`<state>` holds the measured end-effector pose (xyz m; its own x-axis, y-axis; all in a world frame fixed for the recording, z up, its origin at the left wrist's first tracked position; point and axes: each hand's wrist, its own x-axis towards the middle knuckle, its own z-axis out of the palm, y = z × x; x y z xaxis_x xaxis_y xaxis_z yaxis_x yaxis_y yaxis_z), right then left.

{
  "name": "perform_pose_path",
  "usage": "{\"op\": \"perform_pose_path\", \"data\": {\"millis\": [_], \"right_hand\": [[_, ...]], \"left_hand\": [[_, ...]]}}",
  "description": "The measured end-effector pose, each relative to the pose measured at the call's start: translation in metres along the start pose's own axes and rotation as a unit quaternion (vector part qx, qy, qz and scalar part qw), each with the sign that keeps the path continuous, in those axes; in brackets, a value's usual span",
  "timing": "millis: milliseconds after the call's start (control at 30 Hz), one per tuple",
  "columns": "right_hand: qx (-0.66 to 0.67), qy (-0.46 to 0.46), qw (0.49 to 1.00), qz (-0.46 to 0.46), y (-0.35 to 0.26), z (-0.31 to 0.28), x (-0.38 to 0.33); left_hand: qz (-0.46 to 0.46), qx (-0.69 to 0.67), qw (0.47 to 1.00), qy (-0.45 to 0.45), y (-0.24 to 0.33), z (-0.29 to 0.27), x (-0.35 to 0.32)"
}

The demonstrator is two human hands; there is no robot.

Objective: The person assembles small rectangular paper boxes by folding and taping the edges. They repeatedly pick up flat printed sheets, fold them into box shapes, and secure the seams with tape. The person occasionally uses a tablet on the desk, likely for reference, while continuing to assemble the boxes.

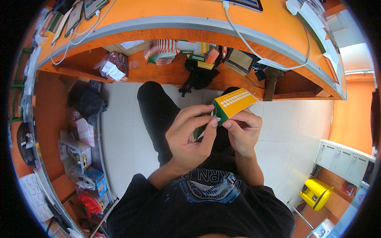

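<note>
Fingers of both hands pinch a small folded card [233, 104]. It is yellow on top with rows of white dots, and green along its lower edge. The left hand [189, 135] curls around the card's lower left end, with the thumb and first finger pressed on the green part. The right hand [243, 131] holds it from below, its thumb tip touching the card's edge just beside the left thumb. So both hands are closed on the card, and the fingertips of the two hands almost meet.

The card sits up in front of the person's chest, above the lap, and its yellow end sticks out to the right, tilted up. Below it are dark trousers and a dark shirt [206, 198] with a pale print.

An orange desk [178, 16] bends across the top, with a white cable [254, 51] lying on it. Under the desk is a shelf [158, 73] with a fan of card packs [160, 51], a black bag [198, 75] and small boxes. At the left stand bins with coloured packets [85, 174]. At the lower right, well apart from the hands, is a yellow bin [316, 193] on the pale tiled floor [293, 131].
</note>
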<state>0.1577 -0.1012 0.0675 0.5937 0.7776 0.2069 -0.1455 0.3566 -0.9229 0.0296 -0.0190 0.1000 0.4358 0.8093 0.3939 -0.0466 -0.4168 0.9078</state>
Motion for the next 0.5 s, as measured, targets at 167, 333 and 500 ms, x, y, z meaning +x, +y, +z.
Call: {"op": "perform_pose_path", "data": {"millis": [167,333,500], "right_hand": [[-0.049,-0.005,0.999,-0.021,0.0016,-0.0015,0.0005],[-0.049,0.0,0.999,-0.007,-0.0008,0.0016,-0.0017],[-0.032,0.012,0.999,-0.006,0.0005,0.0049,-0.0009]], "left_hand": [[0.011,0.022,1.0,0.004,-0.002,0.0014,-0.001],[0.024,0.041,0.999,0.009,-0.0035,0.0043,-0.003],[0.053,0.053,0.997,-0.001,-0.0085,0.0057,-0.0044]]}}
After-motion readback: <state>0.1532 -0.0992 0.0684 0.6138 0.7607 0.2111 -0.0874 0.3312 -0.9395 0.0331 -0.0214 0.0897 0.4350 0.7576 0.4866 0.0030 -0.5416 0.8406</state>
